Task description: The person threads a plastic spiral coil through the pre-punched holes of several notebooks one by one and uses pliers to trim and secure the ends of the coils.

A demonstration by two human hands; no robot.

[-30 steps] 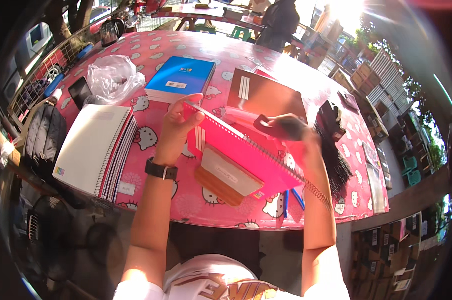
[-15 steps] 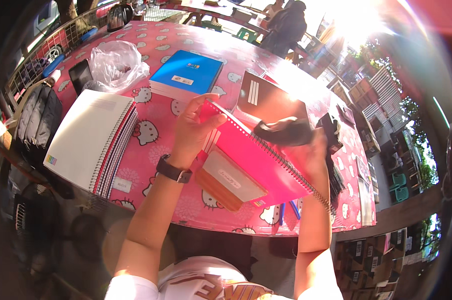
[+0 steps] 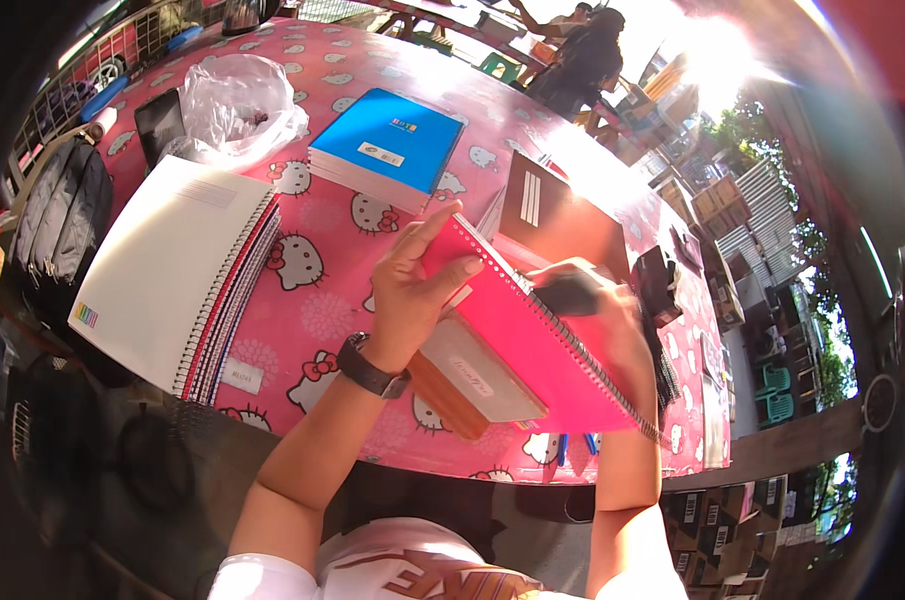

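Note:
A bright pink notebook (image 3: 558, 375) is held tilted over the table, its spiral coil (image 3: 598, 370) running along the upper right edge. Toward the top corner, bare punched holes show; at the bottom, the coil's end sticks out past the cover. My left hand (image 3: 413, 290), wearing a dark watch, grips the top left corner between thumb and fingers. At the coiled edge my right hand (image 3: 625, 330) is closed on a blurred dark object (image 3: 568, 295) whose kind I cannot make out. Beneath the notebook lies a brown block with a pale labelled face (image 3: 478, 370).
Left stands a stack of white-covered spiral notebooks (image 3: 163, 270). Farther back are a clear plastic bag (image 3: 238, 115), a blue-covered stack (image 3: 398, 140) and brown covers (image 3: 563, 215). Blue pens (image 3: 563, 452) lie at the near edge. A black bag (image 3: 58, 220) sits left; a person (image 3: 581, 65) is beyond the table.
The view has shifted slightly. My right hand and the dark object stay near the coil, with the hand smeared by motion. My left hand keeps its hold on the pink notebook.

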